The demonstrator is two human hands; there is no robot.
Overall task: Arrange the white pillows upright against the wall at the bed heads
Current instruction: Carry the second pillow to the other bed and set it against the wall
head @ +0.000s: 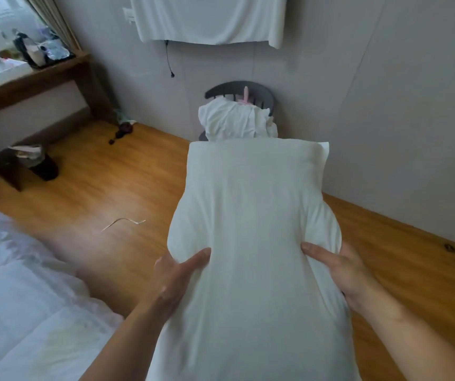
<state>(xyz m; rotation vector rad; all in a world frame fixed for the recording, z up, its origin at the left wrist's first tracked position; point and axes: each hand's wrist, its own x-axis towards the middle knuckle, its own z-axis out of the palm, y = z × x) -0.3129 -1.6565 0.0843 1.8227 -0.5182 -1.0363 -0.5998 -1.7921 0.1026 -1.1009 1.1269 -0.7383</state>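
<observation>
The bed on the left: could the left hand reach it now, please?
Probably not yet: the left hand and right hand both grip the pillow, though bare floor beside the bed leaves the way open.

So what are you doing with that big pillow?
A person is carrying a white pillow out in front, lengthwise, with the left hand and right hand each squeezing one side. It is in the air above the wooden floor, not yet at a bed head. The bed is off to the left, and a dark chair piled with white laundry stands ahead by the wall.
</observation>
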